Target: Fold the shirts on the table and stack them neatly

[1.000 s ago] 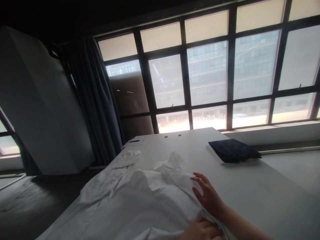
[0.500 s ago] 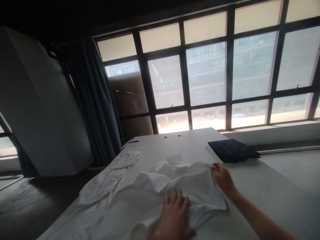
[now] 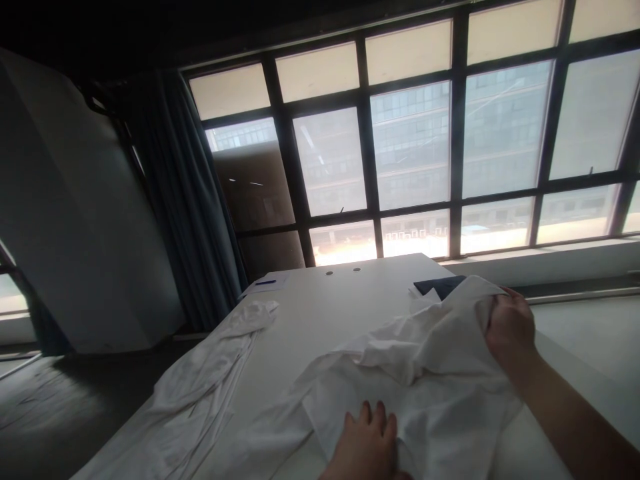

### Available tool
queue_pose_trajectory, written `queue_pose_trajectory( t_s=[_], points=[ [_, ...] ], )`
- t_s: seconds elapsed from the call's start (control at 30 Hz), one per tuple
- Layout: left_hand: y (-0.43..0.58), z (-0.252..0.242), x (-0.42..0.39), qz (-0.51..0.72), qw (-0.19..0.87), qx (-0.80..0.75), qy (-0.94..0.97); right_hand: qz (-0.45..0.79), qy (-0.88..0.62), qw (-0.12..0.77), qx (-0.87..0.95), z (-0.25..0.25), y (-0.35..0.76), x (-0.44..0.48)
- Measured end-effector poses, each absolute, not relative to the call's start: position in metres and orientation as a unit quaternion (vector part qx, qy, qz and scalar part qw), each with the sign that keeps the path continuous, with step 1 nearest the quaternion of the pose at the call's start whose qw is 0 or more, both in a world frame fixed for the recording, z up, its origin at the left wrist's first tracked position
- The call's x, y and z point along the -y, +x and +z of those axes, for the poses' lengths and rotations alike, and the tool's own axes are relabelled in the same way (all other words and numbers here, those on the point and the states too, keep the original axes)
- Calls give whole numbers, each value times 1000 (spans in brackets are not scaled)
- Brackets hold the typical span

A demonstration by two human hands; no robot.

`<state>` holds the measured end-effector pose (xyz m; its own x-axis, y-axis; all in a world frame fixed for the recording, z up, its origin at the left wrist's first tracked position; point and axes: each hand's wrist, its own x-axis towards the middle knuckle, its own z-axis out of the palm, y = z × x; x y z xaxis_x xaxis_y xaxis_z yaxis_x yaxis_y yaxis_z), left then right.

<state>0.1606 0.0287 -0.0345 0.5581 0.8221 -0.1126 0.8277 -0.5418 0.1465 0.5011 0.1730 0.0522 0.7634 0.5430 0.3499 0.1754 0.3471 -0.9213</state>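
Observation:
A crumpled white garment (image 3: 430, 373) lies across the near part of a white table (image 3: 345, 293). My right hand (image 3: 507, 327) is closed on a bunch of its fabric and holds it lifted at the right. My left hand (image 3: 367, 443) lies flat with fingers stretched on the garment's near edge, pressing it to the table. A long white sleeve or strip of cloth (image 3: 210, 373) trails down the table's left side.
A folded dark cloth (image 3: 437, 285) on a white board lies far right on the table, mostly hidden behind the lifted garment. A sheet of paper with a blue pen (image 3: 265, 283) rests at the far left corner. Large windows and a dark curtain (image 3: 195, 200) stand behind.
My right hand took hold of the white garment and pulled it up and to the right, covering the dark cloth. My left hand came forward and flattened on the fabric.

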Motion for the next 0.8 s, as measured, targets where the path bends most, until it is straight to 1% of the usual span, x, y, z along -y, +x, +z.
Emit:
queue_pose_trajectory(
  t_s=[0.07,0.1,0.17,0.27,0.33,0.37,0.5,0.57,0.7,0.73,0.8],
  points=[
    [172,-30,-25,-7,120,-418,900,167,-527,766,328,75,465,-148],
    [175,-23,-23,19,144,-409,901,178,-518,749,372,83,446,-134],
    [172,-4,-20,119,170,-445,871,225,-493,689,481,90,409,-107],
    [155,27,-22,293,122,-539,780,266,-427,593,629,77,365,-74],
    [144,39,-27,369,114,-532,754,250,-376,529,718,63,343,-55],
    [140,41,-30,391,131,-509,755,230,-351,507,753,58,334,-47],
    [135,32,-41,417,216,-424,774,150,-275,467,827,52,314,-25],
    [132,25,-48,445,237,-430,749,126,-302,427,843,56,314,-25],
    [116,20,-64,480,309,-497,653,78,-437,297,845,60,339,-46],
    [111,22,-68,487,318,-506,637,70,-462,269,842,60,350,-53],
    [101,27,-73,509,300,-509,625,79,-476,230,845,59,370,-66]
  ],
)
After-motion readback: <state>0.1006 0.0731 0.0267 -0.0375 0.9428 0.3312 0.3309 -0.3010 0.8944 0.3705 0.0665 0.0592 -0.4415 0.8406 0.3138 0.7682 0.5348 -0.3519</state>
